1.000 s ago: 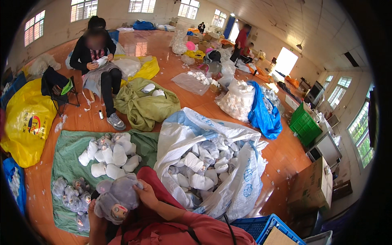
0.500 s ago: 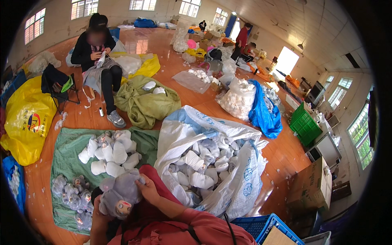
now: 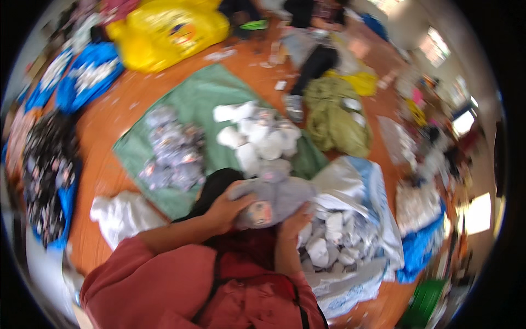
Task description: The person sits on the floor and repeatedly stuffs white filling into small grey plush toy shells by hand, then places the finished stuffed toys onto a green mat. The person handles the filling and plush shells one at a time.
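Above my lap I hold a grey plush toy (image 3: 282, 196) with a pinkish face patch toward the lower left. My left hand (image 3: 229, 211) grips its face end, fingers closed over the plush. Its other end is held by my right hand (image 3: 295, 223), whose fingers are partly hidden behind it. Beyond it, white-wrapped plush pieces (image 3: 255, 134) lie heaped on a green cloth (image 3: 219, 88). Left of them is a cluster of grey plush toys (image 3: 172, 148). By my right forearm a large white sack (image 3: 383, 200) gapes, full of white and grey plush pieces (image 3: 334, 241). Motion blurs the picture.
An olive cloth sack (image 3: 337, 118) lies past the green cloth, near a seated person's shoe (image 3: 294, 108). A yellow bag (image 3: 175, 33) is at the far left. White cloth (image 3: 129, 216) and a dark heap on blue sheeting (image 3: 49, 175) lie on my left. A green crate (image 3: 424, 301) stands at lower right.
The view has swung to the left and down. The plush toy stays in both hands, now held more crosswise, with my right hand at its lower right side.
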